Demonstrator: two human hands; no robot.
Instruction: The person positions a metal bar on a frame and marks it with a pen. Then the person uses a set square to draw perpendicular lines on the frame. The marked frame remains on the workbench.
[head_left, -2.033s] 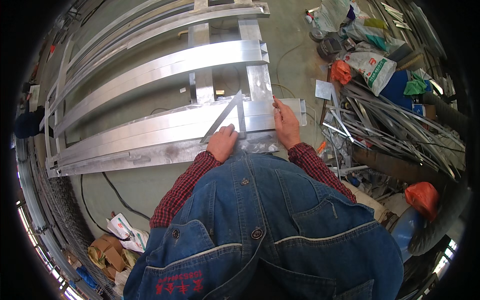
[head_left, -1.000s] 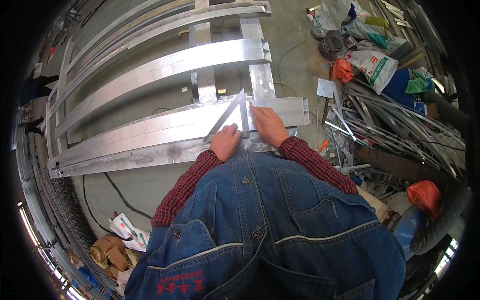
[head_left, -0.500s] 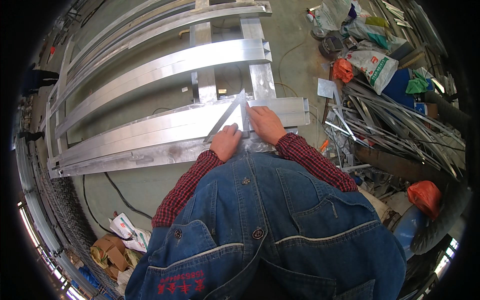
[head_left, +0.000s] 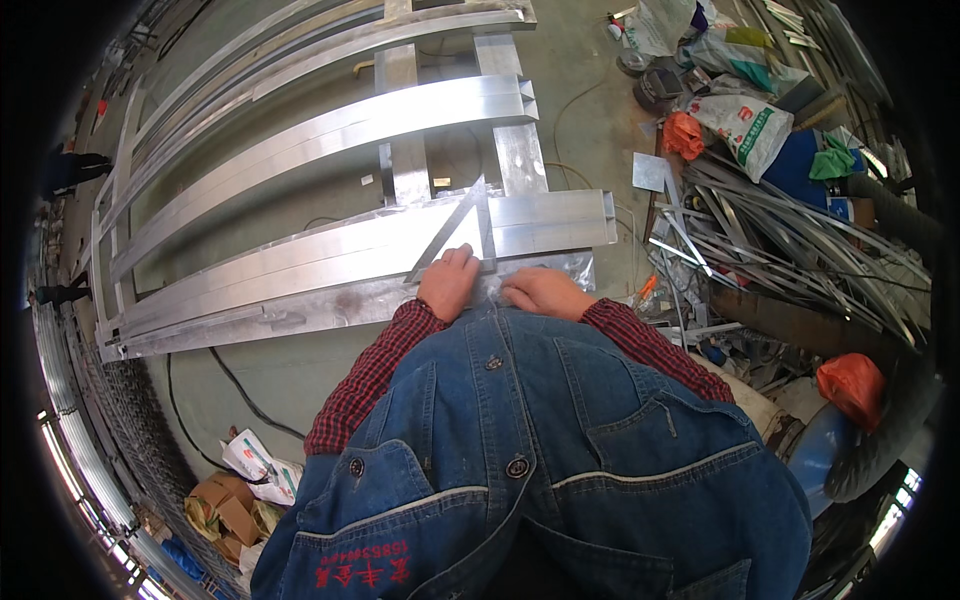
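Note:
A grey metal set square [head_left: 486, 215] with an open middle lies across a shiny aluminium profile [head_left: 300, 254], its pointed corner facing away from me. My left hand [head_left: 449, 283] grips the near edge of the set square, fingertips resting over it. Just right of the set square's near corner is my right hand [head_left: 548, 293], with curled fingers, above the near strip of the metal bench [head_left: 355, 303]. Whatever those fingers may hold is too small or hidden to make out.
Further off, another aluminium profile [head_left: 400, 112] lies across the cross bars [head_left: 512, 150]. At right sits a heap of thin metal offcuts [head_left: 790, 240], with sacks [head_left: 745, 130] behind it. A black cable [head_left: 245, 390] runs over the floor at left. Part of another person [head_left: 75, 168] shows at far left.
My right hand has come off the set square's right side and drawn back toward me, its fingers curling. My left hand has stayed on the set square.

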